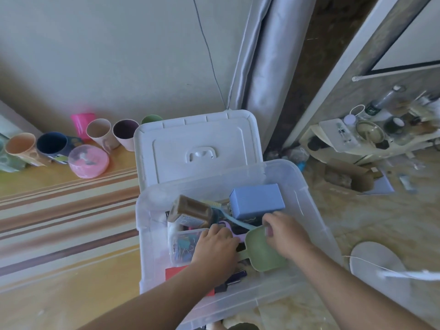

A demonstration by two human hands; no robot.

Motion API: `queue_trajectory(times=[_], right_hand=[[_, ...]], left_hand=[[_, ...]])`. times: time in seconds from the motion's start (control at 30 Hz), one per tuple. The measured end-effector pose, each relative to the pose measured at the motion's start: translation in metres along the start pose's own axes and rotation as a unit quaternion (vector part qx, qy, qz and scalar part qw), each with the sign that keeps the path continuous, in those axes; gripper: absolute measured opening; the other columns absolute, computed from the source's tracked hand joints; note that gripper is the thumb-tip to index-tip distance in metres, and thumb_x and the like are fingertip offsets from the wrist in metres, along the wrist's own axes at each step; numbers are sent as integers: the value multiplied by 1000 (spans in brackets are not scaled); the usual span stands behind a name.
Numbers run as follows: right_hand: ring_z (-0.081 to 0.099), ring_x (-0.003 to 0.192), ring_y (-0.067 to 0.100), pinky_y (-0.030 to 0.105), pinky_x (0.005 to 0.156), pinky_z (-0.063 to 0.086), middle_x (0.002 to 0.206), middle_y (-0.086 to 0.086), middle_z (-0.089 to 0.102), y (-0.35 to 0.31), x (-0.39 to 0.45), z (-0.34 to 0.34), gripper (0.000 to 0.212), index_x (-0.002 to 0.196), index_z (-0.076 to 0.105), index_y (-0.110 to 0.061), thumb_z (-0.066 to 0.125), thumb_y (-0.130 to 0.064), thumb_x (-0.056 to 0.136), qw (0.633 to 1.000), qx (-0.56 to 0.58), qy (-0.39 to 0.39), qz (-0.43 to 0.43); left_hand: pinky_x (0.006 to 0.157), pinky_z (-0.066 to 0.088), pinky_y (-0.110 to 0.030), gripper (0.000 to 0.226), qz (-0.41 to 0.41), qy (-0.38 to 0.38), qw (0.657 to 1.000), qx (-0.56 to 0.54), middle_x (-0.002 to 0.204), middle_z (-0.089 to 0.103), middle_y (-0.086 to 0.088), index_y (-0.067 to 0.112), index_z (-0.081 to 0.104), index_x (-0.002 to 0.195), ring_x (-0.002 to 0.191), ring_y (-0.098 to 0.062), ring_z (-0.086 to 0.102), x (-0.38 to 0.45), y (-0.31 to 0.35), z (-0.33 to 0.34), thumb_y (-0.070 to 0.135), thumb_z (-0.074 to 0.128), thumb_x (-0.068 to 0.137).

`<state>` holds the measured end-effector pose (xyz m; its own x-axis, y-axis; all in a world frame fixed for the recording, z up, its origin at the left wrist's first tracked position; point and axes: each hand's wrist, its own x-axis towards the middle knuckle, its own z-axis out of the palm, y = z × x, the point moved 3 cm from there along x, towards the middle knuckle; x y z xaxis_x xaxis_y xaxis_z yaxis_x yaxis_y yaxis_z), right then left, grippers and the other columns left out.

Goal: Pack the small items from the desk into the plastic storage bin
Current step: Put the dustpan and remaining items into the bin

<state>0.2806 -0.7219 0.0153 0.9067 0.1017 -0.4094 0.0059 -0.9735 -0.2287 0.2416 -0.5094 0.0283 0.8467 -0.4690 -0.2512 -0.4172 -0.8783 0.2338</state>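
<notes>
The clear plastic storage bin (312,210) stands open beside the desk, its white lid (197,141) tipped up behind it. Inside lie a blue box (257,201), a brown bottle (190,209), a clear case of coloured clips (182,244), a light blue toothbrush (238,221), a lilac item (234,234) and a red card (176,272). Both hands are down in the bin. My right hand (285,232) grips the rim of a green cup (262,251). My left hand (214,246) rests palm down over the clip case and lilac item; its fingers are partly hidden.
On the wooden desk (66,234) at the left stand several cups (100,132) and a pink round container (88,161). A curtain (262,67) hangs behind the bin. A cluttered low shelf (371,136), a cardboard box (350,177) and a white round base (376,260) sit on the floor at right.
</notes>
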Motion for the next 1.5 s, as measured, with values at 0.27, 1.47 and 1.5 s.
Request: queue_trajectory(times=[0.27, 1.47, 1.5], right_hand=[[58, 85, 12, 32, 67, 48, 88, -17, 56, -52, 3, -13, 20, 92, 64, -34, 80, -43, 84, 998, 30, 30, -42], [62, 110, 12, 42, 91, 61, 126, -10, 58, -484, 258, 112, 87, 122, 40, -47, 93, -56, 53, 890, 428, -154, 0], [63, 110, 13, 43, 90, 62, 126, -9, 58, -482, 249, 112, 84, 119, 41, -46, 93, -55, 54, 884, 435, -171, 3]], left_hand=[[95, 46, -41, 34, 0, 194, 973, -126, 118, 63, 6, 34, 70, 117, 113, -23, 54, -27, -103, -97, 20, 69, 86], [68, 64, -33, 93, -329, 150, 759, -542, 131, 45, 3, 57, 40, 126, 96, -16, 71, -80, -519, 8, 31, 91, 53], [68, 64, -33, 93, -325, 152, 759, -543, 131, 44, 5, 56, 40, 126, 95, -17, 71, -90, -508, 10, 32, 93, 53]])
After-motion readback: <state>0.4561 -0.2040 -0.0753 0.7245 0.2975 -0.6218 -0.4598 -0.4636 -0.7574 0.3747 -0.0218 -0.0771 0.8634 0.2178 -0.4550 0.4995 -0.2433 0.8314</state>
